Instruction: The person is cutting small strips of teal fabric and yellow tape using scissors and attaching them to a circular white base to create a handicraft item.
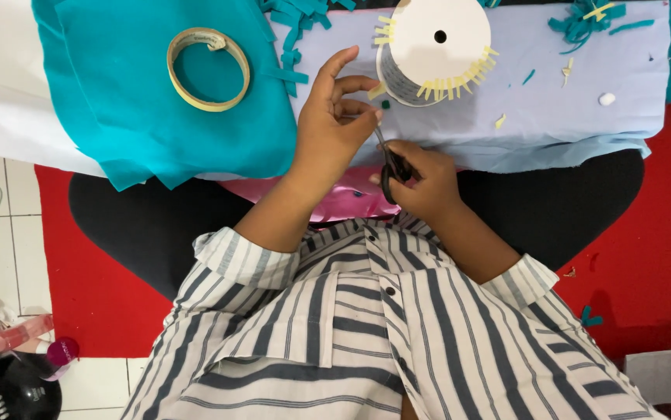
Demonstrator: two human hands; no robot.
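From the head view, the right hand (pixel 421 183) has its fingers clenched through the handles of black scissors (pixel 391 167), blades pointing up toward the left hand (pixel 335 117). The left fingers pinch a small yellow strip (pixel 376 91). Just beyond them lies a white disc (pixel 438 47) fringed with yellow strips; a tape ring (pixel 208 68) rests on teal cloth (pixel 117 101) further left.
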